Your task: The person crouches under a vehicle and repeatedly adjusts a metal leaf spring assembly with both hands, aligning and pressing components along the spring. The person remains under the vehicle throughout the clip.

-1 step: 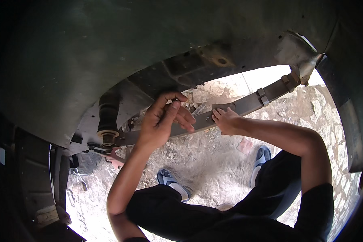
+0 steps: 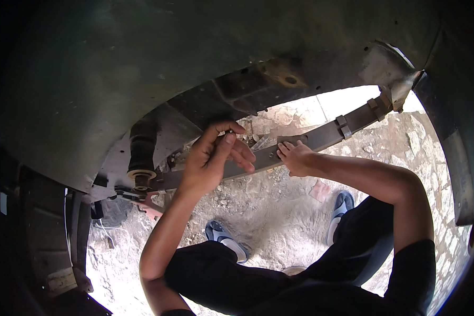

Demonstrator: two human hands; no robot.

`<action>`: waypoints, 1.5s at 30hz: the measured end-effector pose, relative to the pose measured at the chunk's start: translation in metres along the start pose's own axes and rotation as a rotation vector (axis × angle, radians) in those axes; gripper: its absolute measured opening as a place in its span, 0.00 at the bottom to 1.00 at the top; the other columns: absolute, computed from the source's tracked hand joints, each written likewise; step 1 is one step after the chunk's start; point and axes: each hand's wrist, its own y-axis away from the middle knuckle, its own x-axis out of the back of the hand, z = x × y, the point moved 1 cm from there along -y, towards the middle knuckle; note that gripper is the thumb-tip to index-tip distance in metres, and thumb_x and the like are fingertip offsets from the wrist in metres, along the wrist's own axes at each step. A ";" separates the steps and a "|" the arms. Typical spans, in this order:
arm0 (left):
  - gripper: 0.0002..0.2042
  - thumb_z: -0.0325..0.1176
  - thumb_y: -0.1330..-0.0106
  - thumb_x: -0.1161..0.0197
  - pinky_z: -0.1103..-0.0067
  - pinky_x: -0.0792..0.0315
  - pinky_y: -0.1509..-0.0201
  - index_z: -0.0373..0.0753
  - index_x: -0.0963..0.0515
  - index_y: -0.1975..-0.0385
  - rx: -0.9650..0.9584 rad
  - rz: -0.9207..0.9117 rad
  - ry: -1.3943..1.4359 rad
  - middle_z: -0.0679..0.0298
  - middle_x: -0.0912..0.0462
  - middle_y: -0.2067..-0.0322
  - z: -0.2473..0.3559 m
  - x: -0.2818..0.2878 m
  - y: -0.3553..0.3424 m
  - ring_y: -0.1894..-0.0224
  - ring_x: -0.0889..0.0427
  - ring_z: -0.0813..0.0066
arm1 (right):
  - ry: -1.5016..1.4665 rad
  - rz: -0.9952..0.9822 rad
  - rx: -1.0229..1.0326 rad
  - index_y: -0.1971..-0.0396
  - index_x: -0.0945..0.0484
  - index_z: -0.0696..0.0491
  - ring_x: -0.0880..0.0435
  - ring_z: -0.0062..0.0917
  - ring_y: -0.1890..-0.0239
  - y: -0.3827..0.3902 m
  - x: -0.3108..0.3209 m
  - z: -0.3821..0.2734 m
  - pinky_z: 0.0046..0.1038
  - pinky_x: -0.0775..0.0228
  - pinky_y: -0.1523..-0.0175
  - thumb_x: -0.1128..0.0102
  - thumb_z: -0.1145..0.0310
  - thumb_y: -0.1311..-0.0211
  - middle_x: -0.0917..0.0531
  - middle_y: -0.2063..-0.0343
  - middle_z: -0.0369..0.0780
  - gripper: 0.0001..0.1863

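My left hand (image 2: 221, 150) is raised at the centre, partly curled, thumb and index finger nearly pinched round something small that I cannot make out. Behind it a long steel leaf spring (image 2: 321, 137) runs diagonally up to the right, with metal clamps (image 2: 343, 126) on it. On the spring's middle, beside a small round bolt or hole (image 2: 270, 155), rest the spread fingertips of my right hand (image 2: 296, 158). Left of my hands hangs a dark cylindrical bushed part (image 2: 142, 142) with a tan ring at its lower end.
A large dark green body panel (image 2: 142, 52) arches overhead, continuing down the right side. A metal bracket (image 2: 400, 89) meets the spring's right end. A pale red metal piece (image 2: 152, 208) lies low left. My sandalled feet (image 2: 221, 237) stand on rough, stony dirt ground (image 2: 279, 205).
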 end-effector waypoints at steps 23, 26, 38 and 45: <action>0.18 0.25 0.30 0.50 0.83 0.27 0.68 0.33 0.40 0.43 -0.370 -0.015 -0.131 0.60 0.21 0.75 -0.037 0.004 -0.003 0.75 0.21 0.78 | -0.127 -0.001 -0.013 0.33 0.53 0.61 0.50 0.41 0.29 0.001 0.005 -0.012 0.52 0.45 0.37 0.43 0.46 0.42 0.52 0.31 0.51 0.48; 0.20 0.24 0.31 0.48 0.83 0.27 0.66 0.34 0.41 0.41 -0.370 -0.010 -0.150 0.60 0.21 0.75 -0.040 0.001 -0.005 0.74 0.21 0.79 | -0.056 0.098 -0.025 0.33 0.53 0.63 0.51 0.43 0.30 -0.006 -0.003 0.008 0.51 0.46 0.37 0.43 0.46 0.42 0.52 0.31 0.53 0.48; 0.18 0.35 0.27 0.54 0.77 0.26 0.63 0.33 0.41 0.43 -0.322 -0.036 -0.198 0.51 0.19 0.72 -0.027 0.003 -0.002 0.74 0.17 0.69 | 0.022 -0.028 -0.078 0.34 0.51 0.66 0.46 0.48 0.31 -0.003 0.010 -0.016 0.58 0.44 0.41 0.50 0.57 0.38 0.51 0.32 0.56 0.39; 0.20 0.39 0.26 0.55 0.78 0.26 0.58 0.31 0.40 0.41 -0.309 -0.074 -0.001 0.51 0.16 0.67 -0.025 0.008 -0.006 0.64 0.16 0.69 | -0.042 0.065 -0.031 0.34 0.51 0.65 0.47 0.45 0.31 -0.003 0.006 0.001 0.52 0.43 0.39 0.47 0.47 0.38 0.51 0.32 0.55 0.45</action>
